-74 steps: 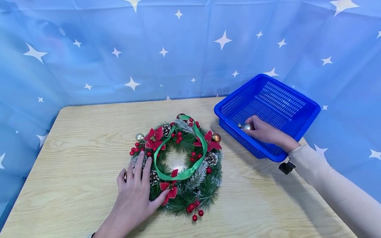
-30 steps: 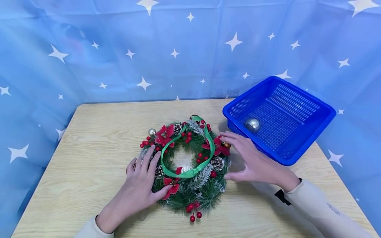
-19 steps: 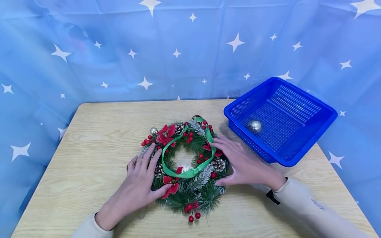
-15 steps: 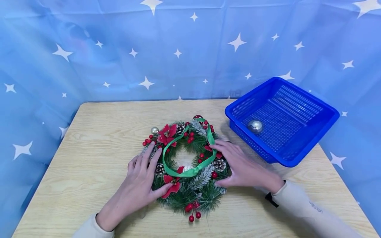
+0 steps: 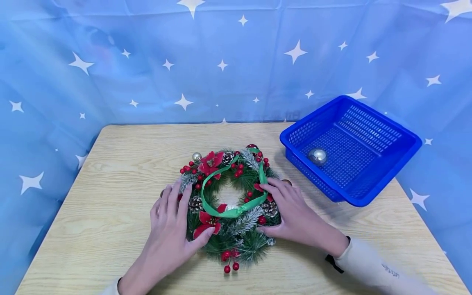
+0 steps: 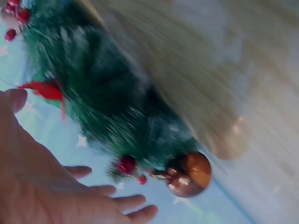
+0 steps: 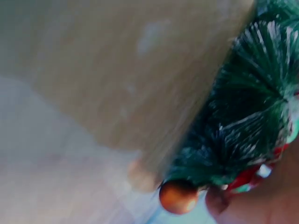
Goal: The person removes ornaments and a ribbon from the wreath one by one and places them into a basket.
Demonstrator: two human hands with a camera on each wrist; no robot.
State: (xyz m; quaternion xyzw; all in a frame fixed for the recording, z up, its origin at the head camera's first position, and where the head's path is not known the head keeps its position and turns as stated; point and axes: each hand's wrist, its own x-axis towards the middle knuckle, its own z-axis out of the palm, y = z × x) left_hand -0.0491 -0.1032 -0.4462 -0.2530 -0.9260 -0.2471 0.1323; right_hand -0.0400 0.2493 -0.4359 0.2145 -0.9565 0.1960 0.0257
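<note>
A green wreath [image 5: 225, 241] with red poinsettias, pinecones, berries and a green ribbon [image 5: 232, 214] loop lies flat on the table. My left hand [image 5: 167, 231] rests on its left side, fingers straight and spread, thumb at the near poinsettia [image 5: 207, 223]. In the left wrist view those fingers reach past a copper ball [image 6: 189, 174] on the wreath's edge. My right hand [image 5: 300, 217] lies over the right side, fingertips at the ribbon and right poinsettia, thumb toward the near edge. In the right wrist view a fingertip is beside another copper ball [image 7: 178, 197].
On the right stands a blue perforated basket [image 5: 391, 172], with a silver ball [image 5: 318, 156] inside. The wooden table [image 5: 110, 196] meets a blue star-printed curtain [image 5: 147, 49] at the back. A small silver ball [image 5: 196, 156] sits at the wreath's upper left.
My right hand has left the silver ball in the basket and moved left onto the wreath. The wreath has turned slightly clockwise, its near berries shifting left, both hands on it.
</note>
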